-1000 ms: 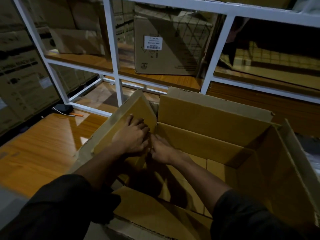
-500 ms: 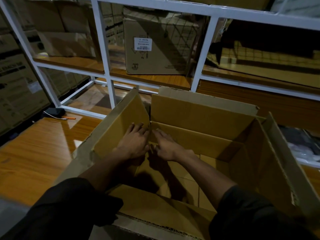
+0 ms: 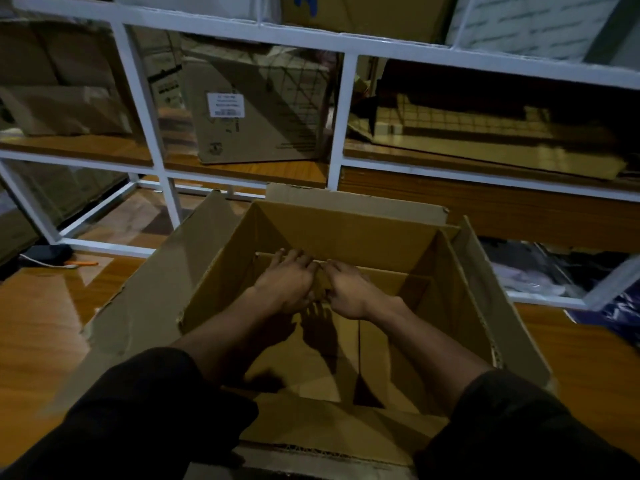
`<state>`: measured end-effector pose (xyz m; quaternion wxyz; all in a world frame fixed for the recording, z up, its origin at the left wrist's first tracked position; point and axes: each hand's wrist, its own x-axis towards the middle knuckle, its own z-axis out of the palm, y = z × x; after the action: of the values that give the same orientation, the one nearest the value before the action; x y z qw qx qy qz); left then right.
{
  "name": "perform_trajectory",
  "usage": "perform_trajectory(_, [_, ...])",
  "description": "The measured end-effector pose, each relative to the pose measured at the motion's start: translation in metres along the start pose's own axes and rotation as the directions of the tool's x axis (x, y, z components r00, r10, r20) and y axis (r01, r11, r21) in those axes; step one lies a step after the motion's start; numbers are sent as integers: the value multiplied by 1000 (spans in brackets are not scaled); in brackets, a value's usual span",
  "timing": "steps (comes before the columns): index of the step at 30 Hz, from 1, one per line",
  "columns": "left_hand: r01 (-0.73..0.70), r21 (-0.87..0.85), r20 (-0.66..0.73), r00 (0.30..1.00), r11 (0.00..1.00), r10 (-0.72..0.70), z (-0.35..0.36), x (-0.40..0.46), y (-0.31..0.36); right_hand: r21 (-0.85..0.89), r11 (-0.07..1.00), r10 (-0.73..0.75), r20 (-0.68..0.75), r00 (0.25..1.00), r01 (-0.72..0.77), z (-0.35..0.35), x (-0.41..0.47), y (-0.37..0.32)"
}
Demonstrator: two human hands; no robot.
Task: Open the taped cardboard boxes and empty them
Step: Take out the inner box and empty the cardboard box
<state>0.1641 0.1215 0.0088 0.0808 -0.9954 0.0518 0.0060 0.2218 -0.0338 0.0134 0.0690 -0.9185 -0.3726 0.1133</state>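
The left hand (image 3: 289, 287) and right hand (image 3: 346, 291) reach side by side into the open box (image 3: 346, 233), fingers curled over an inner cardboard panel's (image 3: 391, 282) top edge, running left-right, directly ahead.

— What's the room like?
— Dim. A glossy wooden floor (image 3: 41, 317) catches a patch of light on the left.
— Furniture?
— A white metal rack (image 3: 337, 123) with wooden shelves (image 3: 242, 169) holding stored cartons (image 3: 256, 109), one with a white label (image 3: 225, 105).
— Anything loose?
— A dark object with a white cable (image 3: 48, 252) by the rack's foot.
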Motion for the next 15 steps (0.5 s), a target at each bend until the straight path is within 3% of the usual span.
perform_trajectory(10, [-87, -210, 124, 986, 974, 115, -9, 44, 111, -278, 901, 335, -40, 942, -332, -28, -84, 104])
perform_trajectory(15, [-127, -247, 136, 977, 961, 164, -13, 55, 157, -344, 886, 289, -116, 950, -312, -33, -114, 134])
